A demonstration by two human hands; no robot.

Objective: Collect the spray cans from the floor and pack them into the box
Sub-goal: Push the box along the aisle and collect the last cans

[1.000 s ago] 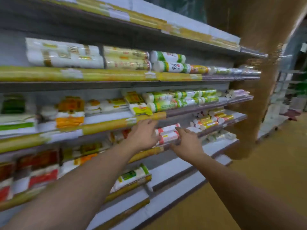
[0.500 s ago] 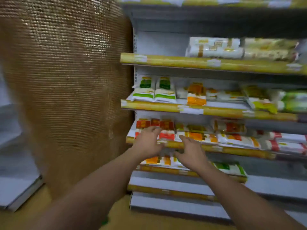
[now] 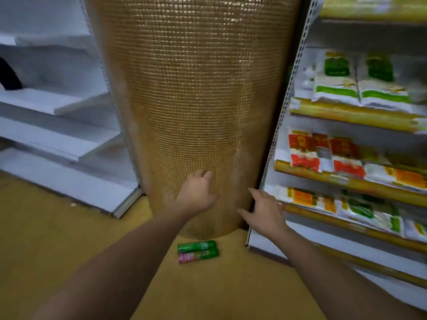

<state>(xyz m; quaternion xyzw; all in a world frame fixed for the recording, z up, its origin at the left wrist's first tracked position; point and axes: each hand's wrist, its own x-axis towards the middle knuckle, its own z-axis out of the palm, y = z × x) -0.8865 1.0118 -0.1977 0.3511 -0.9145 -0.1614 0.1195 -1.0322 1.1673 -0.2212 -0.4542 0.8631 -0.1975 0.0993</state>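
While both arms reach forward and down, nothing held yet: left hand [image 3: 198,192] out in front of the round column clad in small gold mosaic tiles [image 3: 196,100], fingers loosely spread and relaxed, whether touching the tiles impossible to tell; right hand [image 3: 263,211] beside it near the white upright of the stocked shelf unit [image 3: 277,125], fingers straight and splayed, gripping nothing.

Likely risks from here: a grab at two cylinders at once, lying side by side on a smooth floor, could send one rolling away under the shelf base or round the column. A reach made on the move, with everything blurred, could land short or knock the pair apart. A stoop this near the column and shelf edge could bump a forearm against the packets on the lower shelves. No box anywhere in view, so a carry of unknown length ahead, and a loose one-handed hold on two cans could drop one.

Two spray cans on the tan floor [image 3: 57,239], lying flat and parallel, touching or very nearly so, just in front of the foot of the column and below the two hands: green spray can [image 3: 196,246] nearer the column, pink-and-green spray can [image 3: 198,255] nearer the person. Labels too blurred to read; caps and nozzles not made out.
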